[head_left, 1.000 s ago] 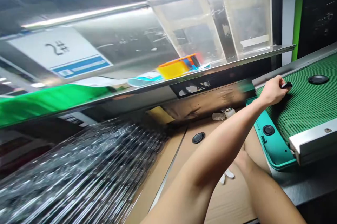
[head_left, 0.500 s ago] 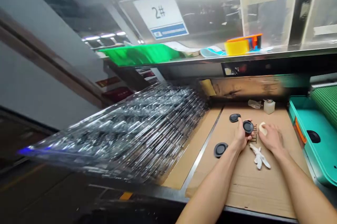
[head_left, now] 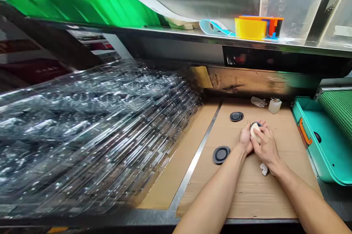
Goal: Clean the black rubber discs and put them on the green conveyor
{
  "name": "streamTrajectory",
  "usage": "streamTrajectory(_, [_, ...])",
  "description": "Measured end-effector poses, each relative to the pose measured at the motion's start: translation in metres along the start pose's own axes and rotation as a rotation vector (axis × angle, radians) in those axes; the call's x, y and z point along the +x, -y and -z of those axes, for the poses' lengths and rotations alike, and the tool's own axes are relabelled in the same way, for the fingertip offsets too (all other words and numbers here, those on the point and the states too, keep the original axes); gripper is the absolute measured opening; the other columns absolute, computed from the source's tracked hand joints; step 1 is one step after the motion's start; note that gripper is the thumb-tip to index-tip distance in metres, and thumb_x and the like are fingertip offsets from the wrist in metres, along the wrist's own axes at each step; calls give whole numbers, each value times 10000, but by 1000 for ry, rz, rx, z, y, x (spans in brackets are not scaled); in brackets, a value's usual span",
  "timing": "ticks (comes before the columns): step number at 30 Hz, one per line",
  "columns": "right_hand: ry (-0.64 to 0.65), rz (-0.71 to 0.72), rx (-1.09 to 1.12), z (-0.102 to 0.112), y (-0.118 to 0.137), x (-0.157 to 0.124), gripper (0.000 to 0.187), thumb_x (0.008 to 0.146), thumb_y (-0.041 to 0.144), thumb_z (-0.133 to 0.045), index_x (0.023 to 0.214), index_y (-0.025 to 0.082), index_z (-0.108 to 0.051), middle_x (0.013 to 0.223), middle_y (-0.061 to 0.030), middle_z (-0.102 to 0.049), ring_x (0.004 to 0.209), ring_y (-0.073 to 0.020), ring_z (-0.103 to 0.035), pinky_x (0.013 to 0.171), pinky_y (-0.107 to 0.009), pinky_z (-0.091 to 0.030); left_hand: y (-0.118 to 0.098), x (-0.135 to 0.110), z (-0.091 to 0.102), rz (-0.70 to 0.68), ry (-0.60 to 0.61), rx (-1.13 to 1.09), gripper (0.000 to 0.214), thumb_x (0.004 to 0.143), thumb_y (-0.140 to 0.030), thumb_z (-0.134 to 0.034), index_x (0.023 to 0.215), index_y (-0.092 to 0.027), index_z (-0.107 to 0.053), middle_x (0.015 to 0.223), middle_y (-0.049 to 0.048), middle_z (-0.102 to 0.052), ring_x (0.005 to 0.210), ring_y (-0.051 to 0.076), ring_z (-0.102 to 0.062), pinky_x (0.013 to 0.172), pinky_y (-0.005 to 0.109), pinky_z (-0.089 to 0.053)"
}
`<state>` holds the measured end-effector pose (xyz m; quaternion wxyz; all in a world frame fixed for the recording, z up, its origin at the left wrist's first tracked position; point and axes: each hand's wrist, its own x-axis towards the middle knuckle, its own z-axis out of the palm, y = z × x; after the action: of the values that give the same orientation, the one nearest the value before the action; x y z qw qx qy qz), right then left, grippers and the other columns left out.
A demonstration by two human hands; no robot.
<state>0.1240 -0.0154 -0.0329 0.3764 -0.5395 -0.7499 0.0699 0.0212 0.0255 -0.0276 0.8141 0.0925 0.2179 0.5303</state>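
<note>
My left hand (head_left: 245, 139) cups a round black disc-shaped part (head_left: 252, 126), its fingers closed around the edge. My right hand (head_left: 266, 145) pinches a cream-white pad (head_left: 256, 132) and presses it onto the face of that part, covering most of it. Left of my hands, two similar black round parts lie on the cardboard: one farther back (head_left: 236, 116), one nearer (head_left: 221, 154). A crumpled white glove (head_left: 264, 169) pokes out from under my right wrist, mostly hidden.
Stacked clear plastic trays (head_left: 110, 135) fill the left side. A teal bin (head_left: 327, 153) with an orange handle stands right, beside a green conveyor belt (head_left: 338, 105). A small white bottle (head_left: 275, 105) sits at the back. Above runs a metal shelf with a yellow container (head_left: 250, 28).
My right hand has lifted the white pad from the cardboard and brought it left onto the black part in my left hand. The view has turned downward and left-side trays appear larger.
</note>
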Motion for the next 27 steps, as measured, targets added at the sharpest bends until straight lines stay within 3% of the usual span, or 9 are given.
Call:
streamTrajectory(3, [-43,-114,-90,2,-3,6,391,967,343,-501,1273,193,-693,1221,-142,-622,1125,-266,-539,1016,-405,-448,2,-1,-1,15,16,8,367,1019,-312,-382,982,-112,-688,1082,164,-744,1089,251,-703,1047,393,-517])
streamTrajectory(7, [33,-26,-96,3,-4,9,409,983,351,-488,1325,214,-664,1273,-133,-592,1124,-255,-514,1016,-388,-438,2,-4,-3,20,22,9,336,1003,-270,-396,991,-123,-697,1078,139,-747,1091,245,-705,1064,399,-515])
streamTrajectory(11, [28,-134,-149,2,-1,10,410,995,332,-462,1316,184,-670,1233,-150,-600,1120,-262,-508,1016,-396,-433,2,-4,-2,22,-3,11,315,987,-261,-410,993,-120,-692,1072,146,-744,1117,253,-692,1070,416,-516])
streamTrajectory(15, [93,-23,-123,3,-1,9,415,987,344,-482,1343,215,-652,1305,-128,-579,1113,-255,-502,1001,-374,-440,1,-2,0,14,-12,-1,332,1008,-277,-387,1005,-126,-682,1090,146,-732,1126,252,-684,1066,425,-519])
streamTrajectory(19, [82,-154,-178,5,-2,8,396,986,326,-484,1320,216,-664,1250,-126,-598,1111,-256,-503,1008,-369,-434,0,-1,2,-24,-24,8,300,1006,-256,-411,933,-136,-677,1039,126,-728,1063,214,-698,1039,356,-529])
streamTrajectory(23, [115,-9,-137,7,-4,8,375,983,353,-499,1307,257,-664,1311,-93,-575,1117,-241,-502,1011,-345,-428,0,-1,3,-3,-32,50,346,1015,-309,-405,979,-124,-695,1112,147,-726,1080,237,-697,1007,387,-552])
streamTrajectory(27, [81,-172,-190,11,-5,8,383,998,347,-476,1300,217,-672,1224,-119,-618,1121,-257,-505,1001,-361,-427,1,-1,2,-30,-33,89,363,1020,-296,-375,998,-125,-695,1128,148,-728,1102,237,-690,1018,407,-549])
